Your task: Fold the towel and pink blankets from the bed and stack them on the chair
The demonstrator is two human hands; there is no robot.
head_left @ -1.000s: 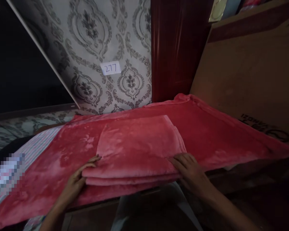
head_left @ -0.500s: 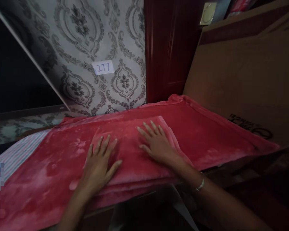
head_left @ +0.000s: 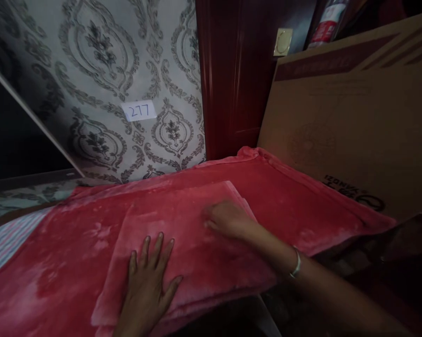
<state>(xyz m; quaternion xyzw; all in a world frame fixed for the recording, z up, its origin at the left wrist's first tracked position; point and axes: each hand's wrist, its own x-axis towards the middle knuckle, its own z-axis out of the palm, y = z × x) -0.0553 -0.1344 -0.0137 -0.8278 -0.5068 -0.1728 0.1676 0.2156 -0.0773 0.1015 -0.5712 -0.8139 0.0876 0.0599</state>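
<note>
A red plush blanket [head_left: 182, 206], folded into a layered rectangle, lies on a larger red plush cover [head_left: 281, 192]. My left hand [head_left: 148, 285] rests flat on the near left part of the folded blanket, fingers spread and holding nothing. Over its right half is my right hand [head_left: 228, 219], with a bangle [head_left: 295, 263] on the wrist. The right fingers look bent but are smeared by motion, so I cannot tell whether they pinch the fabric. Stacked folds show along the blanket's near edge.
A large cardboard box [head_left: 344, 121] stands at the right behind the cover. A bottle [head_left: 328, 25] shows above it. Striped cloth [head_left: 14, 238] lies at the left, near a dark screen [head_left: 17, 135]. Patterned wallpaper [head_left: 140, 70] and a dark red panel [head_left: 228, 84] stand behind.
My right hand has gone from spread flat to bent and blurred over the blanket. My left hand sits lower in view, still flat. The camera view has shifted, and the box shows more.
</note>
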